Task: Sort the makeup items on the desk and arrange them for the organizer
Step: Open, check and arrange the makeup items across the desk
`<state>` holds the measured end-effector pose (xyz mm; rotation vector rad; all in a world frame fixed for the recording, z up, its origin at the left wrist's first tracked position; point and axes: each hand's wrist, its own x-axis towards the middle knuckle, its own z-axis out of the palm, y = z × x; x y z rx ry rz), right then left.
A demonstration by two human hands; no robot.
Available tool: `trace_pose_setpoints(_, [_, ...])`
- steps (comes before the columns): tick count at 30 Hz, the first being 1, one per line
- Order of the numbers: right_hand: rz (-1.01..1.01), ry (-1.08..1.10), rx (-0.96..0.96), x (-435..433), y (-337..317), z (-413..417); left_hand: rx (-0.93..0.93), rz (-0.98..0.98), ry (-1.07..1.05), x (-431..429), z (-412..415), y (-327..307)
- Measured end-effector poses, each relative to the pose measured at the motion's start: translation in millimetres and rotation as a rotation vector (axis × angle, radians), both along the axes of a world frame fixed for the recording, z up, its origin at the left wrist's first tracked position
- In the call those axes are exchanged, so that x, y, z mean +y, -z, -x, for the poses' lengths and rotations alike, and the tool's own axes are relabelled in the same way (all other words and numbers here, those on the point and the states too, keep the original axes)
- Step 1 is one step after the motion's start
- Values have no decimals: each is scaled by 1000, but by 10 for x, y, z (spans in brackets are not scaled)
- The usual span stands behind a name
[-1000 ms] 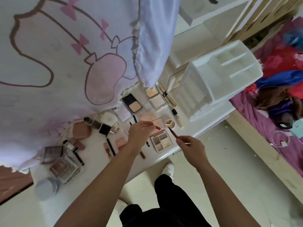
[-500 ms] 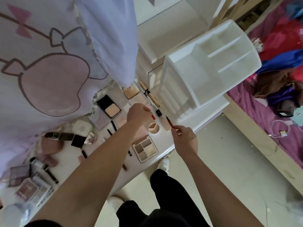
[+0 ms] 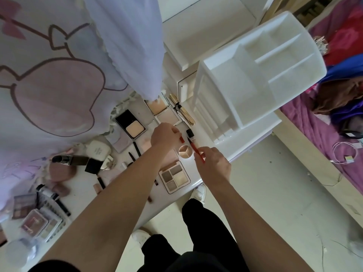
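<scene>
Right hand (image 3: 213,165) pinches thin red pencil (image 3: 196,153), tip aimed far-left at short red cap (image 3: 181,139) gripped by left hand (image 3: 164,136), just apart.

The white desk (image 3: 84,190) is full of makeup. A big white organizer (image 3: 255,75) stands at its right end. Just beside it lie gold tubes (image 3: 185,113) and two pale compacts (image 3: 163,111). A black compact (image 3: 131,123) lies open to their left. Near the front edge are a four-colour palette (image 3: 174,177) and a small round pot (image 3: 185,151). Thin black pencils (image 3: 136,149) lie in the middle. Farther left are a white case (image 3: 97,149), a dark bottle (image 3: 66,160) on its side and a heap of palettes (image 3: 35,224).
</scene>
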<state>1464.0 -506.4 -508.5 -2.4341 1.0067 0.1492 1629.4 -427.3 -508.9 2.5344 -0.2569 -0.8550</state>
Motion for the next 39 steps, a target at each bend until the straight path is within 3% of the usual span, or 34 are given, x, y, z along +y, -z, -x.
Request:
trace_pose_setpoints(8, [109, -75, 150, 30, -83, -67, -14, 28, 17, 89, -3, -22])
trace_pose_setpoints(12, [170, -64, 102, 30, -92, -53, -34, 85, 16, 146, 8, -75])
trace_pose_setpoints(17, [107, -43, 2, 69, -92, -40, -121, 198, -14, 298, 11, -217])
trace_pose_setpoints(23, [3, -30, 23, 103, -138, -34, -174, 174, -58, 592, 94, -406])
trace_pose_setpoints(27, [32, -34, -144, 264, -249, -81, -212, 202, -78, 907, 175, -506])
trace_pose_setpoints(32, [-69, -222, -170, 705, -464, -338, -470, 95, -97, 1632, 477, -670])
trace_pose_setpoints(39, [-136, -545, -207, 1689, -566, -597, -535, -31, -288, 3057, 1013, -706])
